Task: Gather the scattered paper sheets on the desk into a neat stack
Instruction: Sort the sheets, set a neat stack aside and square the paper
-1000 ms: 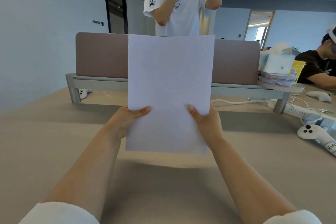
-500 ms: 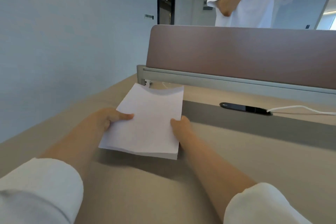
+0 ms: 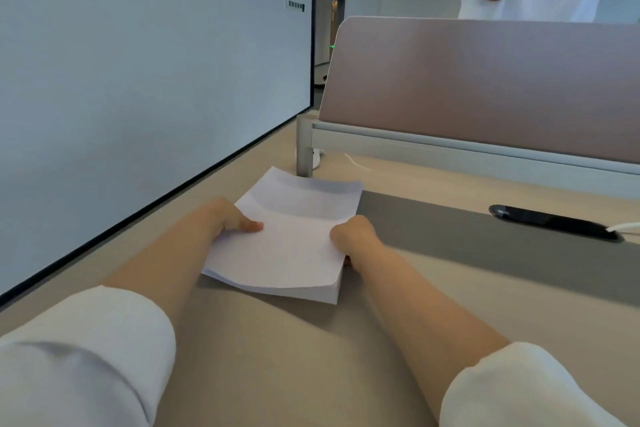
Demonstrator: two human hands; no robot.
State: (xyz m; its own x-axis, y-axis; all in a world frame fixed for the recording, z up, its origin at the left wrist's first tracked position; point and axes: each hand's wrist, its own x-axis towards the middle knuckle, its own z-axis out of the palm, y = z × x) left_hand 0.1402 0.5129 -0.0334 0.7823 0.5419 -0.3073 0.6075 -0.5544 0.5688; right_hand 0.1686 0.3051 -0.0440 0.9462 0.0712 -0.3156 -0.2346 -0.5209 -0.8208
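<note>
Where the beige desk (image 3: pixel 277 357) fills the lower half of the frame, one stack of white paper sheets (image 3: pixel 291 239) sits at centre, its long axis running from the lower centre toward the upper centre, tilted slightly rightward, far short edge pointing at the grey partition post (image 3: pixel 304 146). The sheets lie squared; their number cannot be counted, only layered edges at the near right corner. The far end curls a little.

Hands, two. Left hand (image 3: pixel 225 218): closed on the stack's left long edge, thumb on top. Right hand (image 3: pixel 353 236): closed on the right long edge, fingers curled over it.

Sleeves, two, white, pushed up the forearms, at the bottom corners.

One mauve divider panel (image 3: pixel 485 87), upper right. One dark cable slot (image 3: pixel 554 227), right of centre, holding one white cable (image 3: pixel 623 227).
</note>
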